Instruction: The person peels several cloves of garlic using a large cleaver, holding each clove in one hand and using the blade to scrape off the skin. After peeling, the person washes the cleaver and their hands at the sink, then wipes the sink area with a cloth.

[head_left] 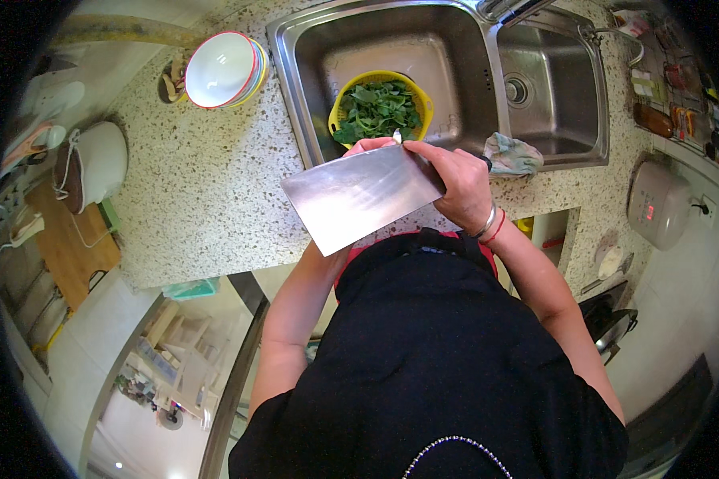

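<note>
My right hand [465, 182] is closed around the handle end of a broad cleaver [359, 195]. Its wide steel blade lies flat toward me and slants down to the left, in front of the sink's near edge. Most of my left hand [367, 146] is hidden behind the blade; only bent fingers show above its upper edge. A small whitish piece [398, 137] pokes up between the two hands, too small to name. Just beyond, leafy greens [379, 108] fill a yellow colander [427, 109] standing in the larger sink basin [455, 72].
A damp cloth [513, 154] hangs over the sink's front rim, near the smaller basin [555, 88]. Stacked bowls [222, 70] stand on the speckled counter [208, 176] left of the sink. A wooden board [76, 239] lies far left; a pale rice cooker [660, 206] sits at right.
</note>
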The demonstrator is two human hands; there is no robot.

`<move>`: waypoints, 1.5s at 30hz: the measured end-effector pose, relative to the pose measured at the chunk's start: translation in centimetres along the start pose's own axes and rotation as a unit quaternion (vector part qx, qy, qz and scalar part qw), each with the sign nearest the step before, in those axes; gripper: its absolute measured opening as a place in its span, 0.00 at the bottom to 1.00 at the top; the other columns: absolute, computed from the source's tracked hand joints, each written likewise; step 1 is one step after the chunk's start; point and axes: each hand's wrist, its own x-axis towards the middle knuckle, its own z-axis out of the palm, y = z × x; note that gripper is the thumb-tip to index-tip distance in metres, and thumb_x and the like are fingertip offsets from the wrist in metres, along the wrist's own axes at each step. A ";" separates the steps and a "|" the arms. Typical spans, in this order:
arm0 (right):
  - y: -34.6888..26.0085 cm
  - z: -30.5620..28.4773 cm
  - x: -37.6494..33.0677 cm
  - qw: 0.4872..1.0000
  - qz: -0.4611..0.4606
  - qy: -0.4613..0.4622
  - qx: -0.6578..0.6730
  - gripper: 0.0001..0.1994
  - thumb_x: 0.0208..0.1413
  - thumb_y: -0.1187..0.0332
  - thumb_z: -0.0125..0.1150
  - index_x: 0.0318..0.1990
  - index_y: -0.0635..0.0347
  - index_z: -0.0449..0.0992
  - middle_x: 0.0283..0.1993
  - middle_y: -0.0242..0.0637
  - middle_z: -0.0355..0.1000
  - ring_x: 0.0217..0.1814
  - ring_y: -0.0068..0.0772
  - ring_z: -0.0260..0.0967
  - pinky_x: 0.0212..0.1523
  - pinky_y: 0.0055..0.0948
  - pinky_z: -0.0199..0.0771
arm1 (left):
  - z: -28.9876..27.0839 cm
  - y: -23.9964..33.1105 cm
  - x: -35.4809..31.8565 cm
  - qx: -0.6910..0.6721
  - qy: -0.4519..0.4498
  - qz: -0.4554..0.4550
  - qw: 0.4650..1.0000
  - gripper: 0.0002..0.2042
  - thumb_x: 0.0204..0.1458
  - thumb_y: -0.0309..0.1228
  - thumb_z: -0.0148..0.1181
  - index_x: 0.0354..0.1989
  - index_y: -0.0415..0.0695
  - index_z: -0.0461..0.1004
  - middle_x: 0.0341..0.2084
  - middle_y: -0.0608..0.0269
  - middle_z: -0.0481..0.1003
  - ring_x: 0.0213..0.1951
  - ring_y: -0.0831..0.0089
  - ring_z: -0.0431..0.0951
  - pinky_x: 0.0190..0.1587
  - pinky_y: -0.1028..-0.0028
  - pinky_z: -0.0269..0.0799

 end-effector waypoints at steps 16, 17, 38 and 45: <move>-1.7 -0.4 1.0 0.946 0.251 0.041 0.202 0.14 0.46 0.74 0.67 0.43 0.61 0.76 0.32 0.37 0.77 0.30 0.22 0.72 0.32 0.23 0.71 | 1.0 -0.5 1.1 0.225 0.121 0.106 0.961 0.05 0.53 0.25 0.61 0.36 0.39 0.73 0.27 0.68 0.74 0.26 0.84 0.71 0.30 0.83 0.69; -1.7 -0.2 1.1 0.940 0.258 0.046 0.217 0.13 0.46 0.73 0.67 0.41 0.62 0.76 0.31 0.36 0.77 0.30 0.22 0.72 0.33 0.23 0.71 | 1.1 -0.7 1.1 0.223 0.124 0.110 0.961 0.05 0.53 0.25 0.61 0.36 0.39 0.73 0.27 0.68 0.74 0.26 0.84 0.71 0.29 0.84 0.68; -1.4 0.0 1.0 0.957 0.216 0.021 0.192 0.11 0.46 0.73 0.66 0.38 0.64 0.75 0.31 0.40 0.76 0.32 0.29 0.75 0.35 0.25 0.72 | 1.6 0.0 0.0 0.412 0.126 0.119 0.895 0.08 0.53 0.33 0.62 0.33 0.40 0.75 0.24 0.70 0.75 0.27 0.88 0.69 0.28 0.85 0.64; -1.8 0.0 0.4 0.964 0.183 0.016 0.195 0.22 0.46 0.74 0.66 0.51 0.60 0.72 0.33 0.42 0.77 0.34 0.35 0.77 0.36 0.29 0.74 | 1.5 0.6 0.0 0.305 0.112 0.030 0.945 0.08 0.53 0.32 0.61 0.29 0.40 0.74 0.22 0.70 0.74 0.21 0.88 0.66 0.23 0.85 0.59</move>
